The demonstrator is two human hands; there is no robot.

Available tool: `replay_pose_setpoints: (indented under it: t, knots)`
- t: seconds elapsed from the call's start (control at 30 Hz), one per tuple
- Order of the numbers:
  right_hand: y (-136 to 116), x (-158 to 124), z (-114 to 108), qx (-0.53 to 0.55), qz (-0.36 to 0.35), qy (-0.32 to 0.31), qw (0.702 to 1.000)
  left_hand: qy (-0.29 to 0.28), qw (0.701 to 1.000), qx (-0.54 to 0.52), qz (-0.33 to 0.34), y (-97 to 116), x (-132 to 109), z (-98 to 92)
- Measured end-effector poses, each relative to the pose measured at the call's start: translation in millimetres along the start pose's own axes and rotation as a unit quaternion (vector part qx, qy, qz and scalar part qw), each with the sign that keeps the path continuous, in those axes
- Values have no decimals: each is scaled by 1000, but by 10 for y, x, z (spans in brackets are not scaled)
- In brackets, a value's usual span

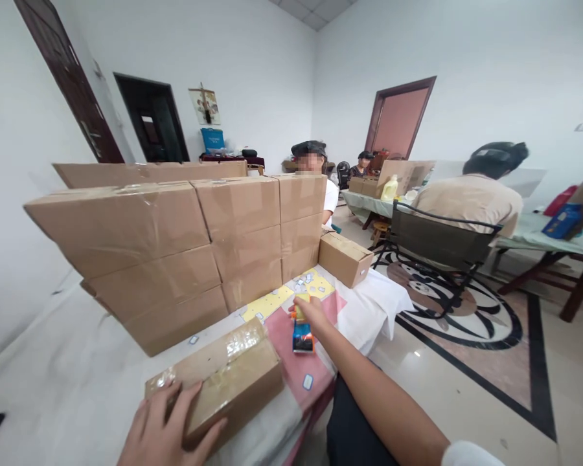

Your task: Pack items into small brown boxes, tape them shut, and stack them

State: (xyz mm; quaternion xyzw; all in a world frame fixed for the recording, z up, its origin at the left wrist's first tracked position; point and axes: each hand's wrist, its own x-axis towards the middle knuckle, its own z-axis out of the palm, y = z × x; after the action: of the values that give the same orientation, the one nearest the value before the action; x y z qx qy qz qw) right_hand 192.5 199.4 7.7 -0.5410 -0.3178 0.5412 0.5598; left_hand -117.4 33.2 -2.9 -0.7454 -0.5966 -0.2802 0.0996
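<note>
A long cardboard box [233, 382] lies on the table in front of me, clear tape across its top. My left hand [165, 421] grips its near left end, fingers spread over the top and thumb against the front side. To the right of the box, my right hand [308, 312] is closed around a small yellow, blue and orange tape dispenser [303, 340], low over a pink patch of the tablecloth [291, 378]. The fingers partly hide the dispenser's far end.
Stacked taped cartons [175, 239] form a wall along the table's far side. A smaller carton [344, 259] sits at its right end. Small labels [308, 382] lie on the cloth. Across from me is a person [329, 197]; another person [466, 188] sits at right in a chair [437, 239].
</note>
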Motion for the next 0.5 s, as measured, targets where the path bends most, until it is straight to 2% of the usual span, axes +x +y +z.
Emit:
replay_pose_setpoints:
  t: [0.13,0.23,0.4,0.5]
  knots:
    - [-100,-216,58,43,-55,-8,998,11,999,32,3,54,-9,-93]
    - [-107,-415,84,19,-87,-31,996,14,999,33,19,26,-41,-151]
    - [56,-547,-32,-18,-86,-40,995,39,998,32,35,-64,-95,-173]
    - [165,-534,-144,-16,-84,-48,995,66,994,42,81,-67,-116,-147]
